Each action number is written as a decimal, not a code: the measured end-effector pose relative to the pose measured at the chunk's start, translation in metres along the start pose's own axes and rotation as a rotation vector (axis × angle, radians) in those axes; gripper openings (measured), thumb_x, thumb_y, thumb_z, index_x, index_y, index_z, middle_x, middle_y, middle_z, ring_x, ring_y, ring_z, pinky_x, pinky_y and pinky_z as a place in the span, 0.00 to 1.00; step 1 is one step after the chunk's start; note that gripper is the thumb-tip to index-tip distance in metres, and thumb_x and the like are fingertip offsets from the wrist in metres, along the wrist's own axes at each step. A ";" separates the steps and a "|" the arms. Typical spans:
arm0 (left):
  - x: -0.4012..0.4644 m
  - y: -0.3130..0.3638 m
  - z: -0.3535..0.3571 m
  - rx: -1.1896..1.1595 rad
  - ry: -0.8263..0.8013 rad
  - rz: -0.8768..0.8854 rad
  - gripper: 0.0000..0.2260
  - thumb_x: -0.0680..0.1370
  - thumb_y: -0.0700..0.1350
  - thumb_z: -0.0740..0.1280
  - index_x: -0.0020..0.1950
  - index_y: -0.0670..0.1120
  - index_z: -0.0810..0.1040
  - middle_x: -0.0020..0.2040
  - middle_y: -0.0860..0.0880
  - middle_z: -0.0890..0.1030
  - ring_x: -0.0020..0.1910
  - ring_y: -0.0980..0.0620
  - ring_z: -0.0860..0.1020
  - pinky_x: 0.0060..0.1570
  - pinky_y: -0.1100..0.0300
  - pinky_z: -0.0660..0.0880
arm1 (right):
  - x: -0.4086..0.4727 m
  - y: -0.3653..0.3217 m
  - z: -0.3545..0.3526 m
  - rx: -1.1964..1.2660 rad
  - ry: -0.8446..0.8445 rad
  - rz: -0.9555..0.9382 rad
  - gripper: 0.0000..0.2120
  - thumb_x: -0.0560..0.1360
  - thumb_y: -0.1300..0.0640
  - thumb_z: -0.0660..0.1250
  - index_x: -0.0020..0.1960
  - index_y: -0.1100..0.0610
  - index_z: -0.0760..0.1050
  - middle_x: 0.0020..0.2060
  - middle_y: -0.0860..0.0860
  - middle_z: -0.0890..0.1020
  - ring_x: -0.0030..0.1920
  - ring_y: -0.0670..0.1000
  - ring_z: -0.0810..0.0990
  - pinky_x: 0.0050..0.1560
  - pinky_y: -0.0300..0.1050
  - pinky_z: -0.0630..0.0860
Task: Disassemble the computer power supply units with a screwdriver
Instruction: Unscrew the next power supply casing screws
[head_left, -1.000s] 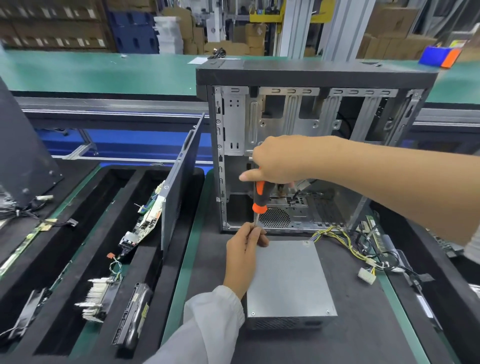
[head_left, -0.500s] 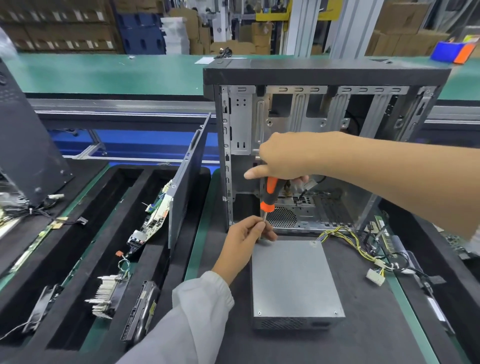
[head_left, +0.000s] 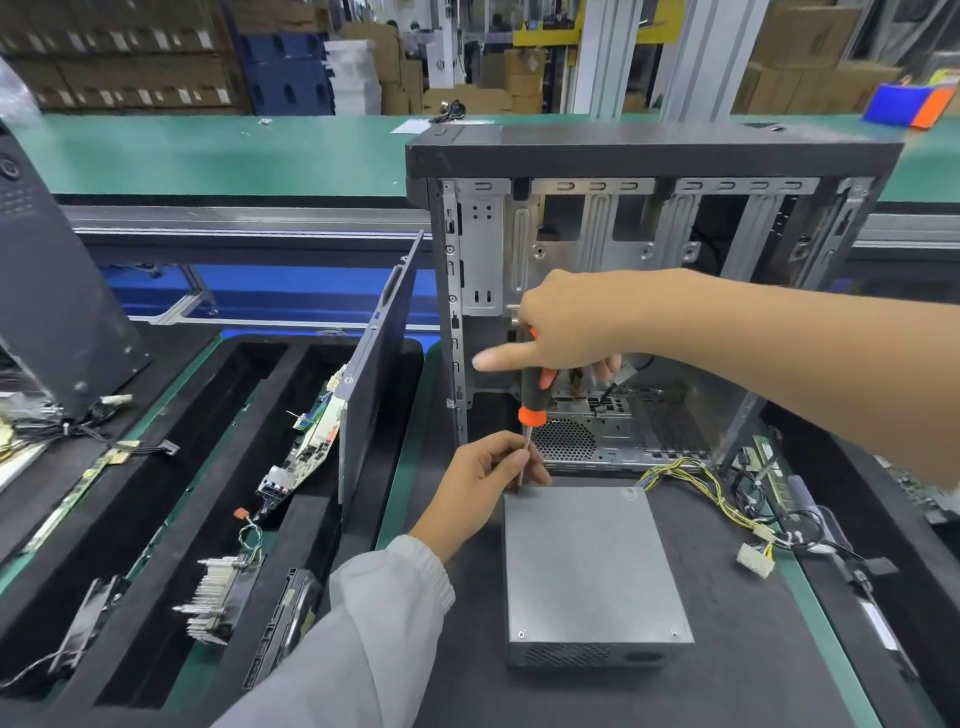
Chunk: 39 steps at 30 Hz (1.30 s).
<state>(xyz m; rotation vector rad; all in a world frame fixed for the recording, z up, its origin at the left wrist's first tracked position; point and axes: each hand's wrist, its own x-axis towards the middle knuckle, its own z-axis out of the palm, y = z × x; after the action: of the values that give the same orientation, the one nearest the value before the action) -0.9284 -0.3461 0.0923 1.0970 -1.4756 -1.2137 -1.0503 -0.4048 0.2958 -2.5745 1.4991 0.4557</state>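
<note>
A grey metal power supply unit lies flat on the black mat, its yellow and black cable bundle trailing to the right. My right hand grips the black and orange handle of a screwdriver held upright, index finger pointing left. Its tip stands on the unit's far left corner. My left hand pinches the metal shaft just above that corner. Screws show at the unit's two near corners.
An open, gutted computer case stands right behind the unit. A dark side panel leans in a black foam tray holding circuit boards, a heatsink and a drive. A green conveyor runs behind. More parts lie at the right edge.
The view has shifted slightly. My right hand has turned on the handle a little while the screwdriver tip and my left hand stay at the same corner.
</note>
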 end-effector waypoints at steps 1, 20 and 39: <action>0.000 0.000 0.000 0.001 -0.008 -0.005 0.09 0.83 0.39 0.59 0.51 0.45 0.79 0.44 0.46 0.85 0.47 0.45 0.82 0.48 0.54 0.78 | 0.001 -0.002 0.004 -0.021 0.010 0.008 0.37 0.71 0.26 0.51 0.38 0.61 0.74 0.19 0.50 0.78 0.22 0.51 0.81 0.27 0.40 0.73; 0.004 0.008 -0.007 -0.057 -0.012 0.018 0.09 0.82 0.39 0.62 0.56 0.46 0.82 0.47 0.48 0.86 0.50 0.51 0.84 0.52 0.64 0.77 | 0.006 -0.006 -0.001 -0.246 -0.020 -0.198 0.13 0.80 0.48 0.59 0.51 0.58 0.74 0.44 0.53 0.80 0.46 0.57 0.82 0.43 0.48 0.77; 0.006 0.010 -0.009 -0.105 0.018 -0.005 0.08 0.80 0.39 0.65 0.52 0.44 0.84 0.45 0.46 0.86 0.48 0.48 0.84 0.51 0.62 0.79 | -0.002 -0.009 -0.009 -0.173 -0.089 -0.271 0.18 0.73 0.52 0.71 0.60 0.50 0.71 0.53 0.51 0.72 0.47 0.51 0.75 0.38 0.40 0.71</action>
<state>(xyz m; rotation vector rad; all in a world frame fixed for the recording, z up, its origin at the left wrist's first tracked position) -0.9219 -0.3525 0.1035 1.0389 -1.3805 -1.2672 -1.0420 -0.4012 0.3044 -2.7910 1.1048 0.6806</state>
